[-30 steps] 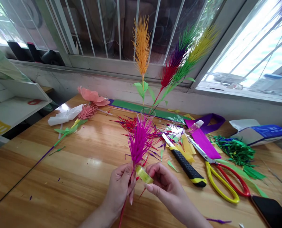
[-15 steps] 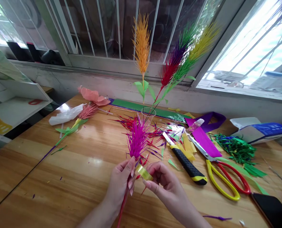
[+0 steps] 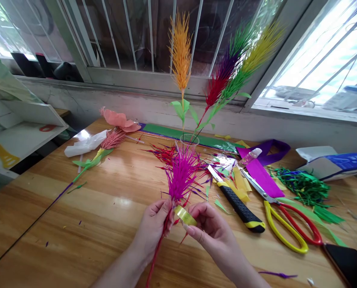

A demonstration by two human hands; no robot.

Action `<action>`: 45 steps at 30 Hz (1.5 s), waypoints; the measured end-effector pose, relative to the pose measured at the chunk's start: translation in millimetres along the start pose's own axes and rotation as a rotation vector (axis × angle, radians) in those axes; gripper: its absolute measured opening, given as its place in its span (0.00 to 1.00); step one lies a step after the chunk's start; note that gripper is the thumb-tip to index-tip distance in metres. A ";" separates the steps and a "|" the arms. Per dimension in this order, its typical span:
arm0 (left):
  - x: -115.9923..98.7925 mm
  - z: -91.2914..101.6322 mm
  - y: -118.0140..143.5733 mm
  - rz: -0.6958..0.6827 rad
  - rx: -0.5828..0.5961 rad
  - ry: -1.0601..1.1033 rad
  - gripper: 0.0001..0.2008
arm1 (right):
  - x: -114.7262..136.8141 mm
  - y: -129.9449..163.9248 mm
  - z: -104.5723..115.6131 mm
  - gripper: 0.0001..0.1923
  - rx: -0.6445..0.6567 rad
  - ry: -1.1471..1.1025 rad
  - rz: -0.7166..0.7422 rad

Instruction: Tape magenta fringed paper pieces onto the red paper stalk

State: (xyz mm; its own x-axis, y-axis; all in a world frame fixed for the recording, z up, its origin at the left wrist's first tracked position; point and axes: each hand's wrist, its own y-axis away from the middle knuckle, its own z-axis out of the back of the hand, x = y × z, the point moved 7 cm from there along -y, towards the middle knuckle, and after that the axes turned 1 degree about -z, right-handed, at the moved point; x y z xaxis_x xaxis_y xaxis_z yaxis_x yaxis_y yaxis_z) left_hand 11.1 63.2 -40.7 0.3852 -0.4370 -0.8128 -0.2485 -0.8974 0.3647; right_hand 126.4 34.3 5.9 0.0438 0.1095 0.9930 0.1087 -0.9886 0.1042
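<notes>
At lower centre, the left hand [image 3: 152, 224] pinches a magenta paper plume [image 3: 181, 176] upright by its stem — steadying it — while the right hand [image 3: 210, 230] grips a tape roll [image 3: 186, 216] against it.

Dark phone [image 3: 348, 264] at near right: cut off by the picture's edge. Red stem [image 3: 155, 260]: upper part hidden behind the left hand [image 3: 151, 230]. Tape roll [image 3: 186, 216]: partly covered by the right hand [image 3: 210, 230]. Both forearms run out of frame.
</notes>
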 end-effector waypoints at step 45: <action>-16.2 -2.8 5.5 -0.124 -0.024 0.035 0.16 | 1.6 -0.9 -1.5 0.10 -0.060 0.263 0.065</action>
State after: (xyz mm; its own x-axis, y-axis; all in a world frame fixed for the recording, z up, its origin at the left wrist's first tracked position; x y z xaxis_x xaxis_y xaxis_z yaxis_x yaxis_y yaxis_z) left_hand 6.0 65.1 -24.2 0.4425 -0.3239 -0.8362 -0.1756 -0.9457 0.2734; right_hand 124.9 35.2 7.5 -0.2113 0.0226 0.9772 0.0544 -0.9979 0.0348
